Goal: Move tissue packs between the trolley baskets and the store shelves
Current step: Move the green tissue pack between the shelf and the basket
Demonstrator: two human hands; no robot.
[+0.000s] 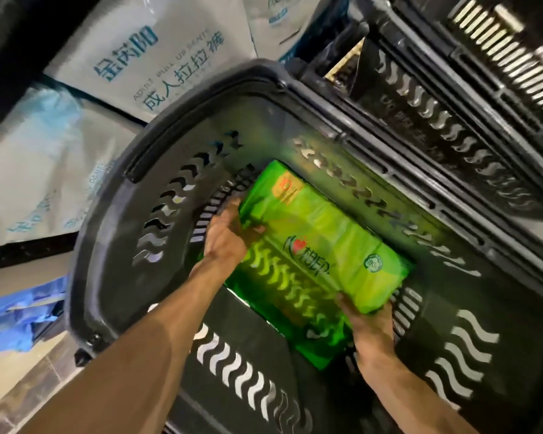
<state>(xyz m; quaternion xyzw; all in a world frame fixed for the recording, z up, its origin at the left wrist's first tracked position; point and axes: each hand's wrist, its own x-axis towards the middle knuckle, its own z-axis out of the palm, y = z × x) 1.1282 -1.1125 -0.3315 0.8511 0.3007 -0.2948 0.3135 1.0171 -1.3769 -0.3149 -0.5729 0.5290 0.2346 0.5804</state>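
Store flooring in pale tile runs along the lower left of my view, and behind the trolley I see big white packs of adult pull-up pants stacked on a low shelf, with a blue plastic-wrapped bundle lower down beside them. Filling most of my view is the dark plastic trolley basket, its walls cut with rows of wavy slots. A second dark basket sits beyond it at the upper right.

I see the green tissue pack inside the near basket, down at its floor, lying at a slant across the bottom. My left hand grips the pack's left end, thumb laid over the top face and fingers wrapped behind the edge. My right hand holds the pack's lower right corner, fingers curled underneath it, so I cannot see their tips. Both of my forearms reach down into the basket from the lower edge of my view. Whether the pack rests on the basket floor or hangs just above it, I cannot tell.
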